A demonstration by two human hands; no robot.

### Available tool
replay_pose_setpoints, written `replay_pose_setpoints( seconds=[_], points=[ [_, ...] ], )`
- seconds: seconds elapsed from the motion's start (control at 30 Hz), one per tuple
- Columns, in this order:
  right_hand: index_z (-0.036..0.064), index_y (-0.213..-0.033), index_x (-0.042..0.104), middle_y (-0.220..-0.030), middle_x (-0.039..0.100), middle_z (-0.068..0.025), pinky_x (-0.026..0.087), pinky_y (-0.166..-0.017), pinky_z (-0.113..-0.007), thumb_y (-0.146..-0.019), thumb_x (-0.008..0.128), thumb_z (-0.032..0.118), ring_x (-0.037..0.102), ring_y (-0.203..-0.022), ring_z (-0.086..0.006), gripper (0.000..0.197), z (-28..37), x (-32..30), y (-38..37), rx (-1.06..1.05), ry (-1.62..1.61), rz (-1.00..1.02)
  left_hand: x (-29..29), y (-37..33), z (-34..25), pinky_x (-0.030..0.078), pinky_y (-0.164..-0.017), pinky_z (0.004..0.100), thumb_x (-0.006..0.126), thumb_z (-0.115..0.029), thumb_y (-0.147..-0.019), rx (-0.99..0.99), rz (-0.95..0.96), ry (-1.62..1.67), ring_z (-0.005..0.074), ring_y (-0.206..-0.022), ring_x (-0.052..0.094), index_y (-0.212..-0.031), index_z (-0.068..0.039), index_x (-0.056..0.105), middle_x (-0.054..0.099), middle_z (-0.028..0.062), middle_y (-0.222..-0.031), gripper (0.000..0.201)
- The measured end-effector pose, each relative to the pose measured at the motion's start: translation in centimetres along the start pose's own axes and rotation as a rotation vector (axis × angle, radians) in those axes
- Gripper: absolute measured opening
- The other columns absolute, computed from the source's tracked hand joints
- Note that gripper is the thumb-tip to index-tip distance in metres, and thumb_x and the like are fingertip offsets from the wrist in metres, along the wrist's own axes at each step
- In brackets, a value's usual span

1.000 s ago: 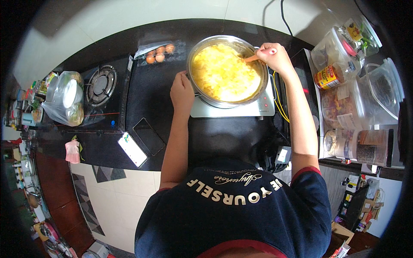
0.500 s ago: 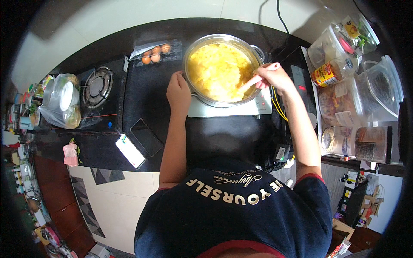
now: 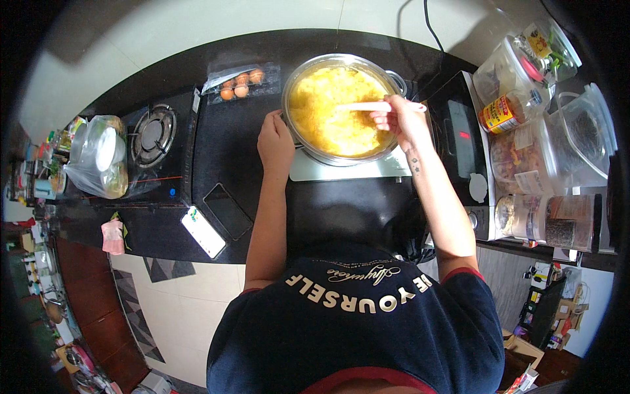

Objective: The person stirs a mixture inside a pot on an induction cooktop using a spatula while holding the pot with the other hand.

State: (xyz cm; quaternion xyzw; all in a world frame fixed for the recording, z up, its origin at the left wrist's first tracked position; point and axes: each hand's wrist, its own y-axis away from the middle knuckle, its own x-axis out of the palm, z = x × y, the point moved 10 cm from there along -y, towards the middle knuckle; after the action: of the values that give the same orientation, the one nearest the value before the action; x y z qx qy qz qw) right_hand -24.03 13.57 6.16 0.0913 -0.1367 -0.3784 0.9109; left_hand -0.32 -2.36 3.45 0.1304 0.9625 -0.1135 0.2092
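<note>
The right hand (image 3: pixel 405 123) is gripping a pale utensil (image 3: pixel 364 106) over yellow food (image 3: pixel 321 125) in a steel pot (image 3: pixel 341 58). The left hand (image 3: pixel 274 141) is holding the pot's handle (image 3: pixel 298 145)

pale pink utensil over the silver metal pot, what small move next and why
Probably a gentle sweep of the long pale pink utensil through the yellow food: the right hand grips it, its far end is over the food's middle, and the left hand, at the left of the round silver metal pot, seems to steady it.

The right grip (image 3: pixel 404 123) holds a pink utensil (image 3: pixel 363 106) in a pot (image 3: pixel 338 60) of yellow food (image 3: pixel 338 131).
</note>
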Motion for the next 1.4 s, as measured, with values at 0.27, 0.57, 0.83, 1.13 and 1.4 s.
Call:
replay_pose_setpoints(
  seconds=[0.27, 0.57, 0.83, 1.13, 1.4],
  points=[
    [-0.0021, -0.079, 0.064, -0.070, 0.065, -0.0074, 0.050, -0.056, -0.022, -0.084, 0.060, 0.011, 0.060, -0.059, -0.0099, 0.015, 6.8, -0.8, 1.0, -0.400, 0.239, -0.069, -0.2, 0.0, -0.2, 0.046, -0.081, 0.0416, 0.036, -0.021, -0.096, 0.003, 0.000, -0.006, 0.0360, -0.094, 0.061, -0.105, 0.000, 0.059, 0.064, 0.0203, -0.098, 0.033],
    [-0.0019, -0.080, 0.066, -0.065, 0.060, 0.0017, 0.044, -0.061, -0.021, -0.076, 0.063, 0.012, 0.053, -0.063, -0.0021, 0.015, 4.6, 1.7, 2.7, -0.434, 0.880, 0.174, -0.1, 0.0, -0.1, 0.046, -0.081, 0.0421, 0.036, -0.021, -0.096, 0.018, -0.010, -0.009, 0.0368, -0.092, 0.061, -0.104, 0.000, 0.059, 0.064, 0.0209, -0.097, 0.033],
    [-0.0020, -0.081, 0.065, -0.067, 0.062, -0.0005, 0.045, -0.058, -0.019, -0.078, 0.063, 0.011, 0.056, -0.063, -0.0045, 0.013, 8.7, 1.6, 5.7, -0.387, 0.688, 0.353, -0.1, 0.0, 0.0, 0.046, -0.080, 0.0420, 0.036, -0.021, -0.096, 0.009, -0.009, 0.011, 0.0371, -0.092, 0.061, -0.105, 0.000, 0.059, 0.064, 0.0214, -0.097, 0.033],
    [-0.0011, -0.076, 0.065, -0.067, 0.061, 0.0004, 0.043, -0.059, -0.019, -0.075, 0.064, 0.013, 0.054, -0.066, -0.0031, 0.014, 8.3, 4.7, 8.2, -0.349, 0.637, 0.429, -0.2, 0.0, 0.0, 0.046, -0.081, 0.0424, 0.036, -0.022, -0.096, 0.002, -0.004, -0.034, 0.0374, -0.094, 0.060, -0.106, 0.000, 0.059, 0.064, 0.0207, -0.098, 0.033],
    [0.0052, -0.068, 0.057, -0.062, 0.059, -0.0104, 0.048, -0.057, -0.033, -0.078, 0.062, 0.015, 0.061, -0.057, -0.0246, 0.014, 3.2, 11.9, 8.6, -0.835, 1.049, 0.547, 0.1, 0.1, -0.1, 0.046, -0.081, 0.0423, 0.035, -0.021, -0.096, -0.023, 0.012, -0.033, 0.0370, -0.094, 0.060, -0.106, 0.000, 0.058, 0.064, 0.0206, -0.099, 0.033]
  ],
)
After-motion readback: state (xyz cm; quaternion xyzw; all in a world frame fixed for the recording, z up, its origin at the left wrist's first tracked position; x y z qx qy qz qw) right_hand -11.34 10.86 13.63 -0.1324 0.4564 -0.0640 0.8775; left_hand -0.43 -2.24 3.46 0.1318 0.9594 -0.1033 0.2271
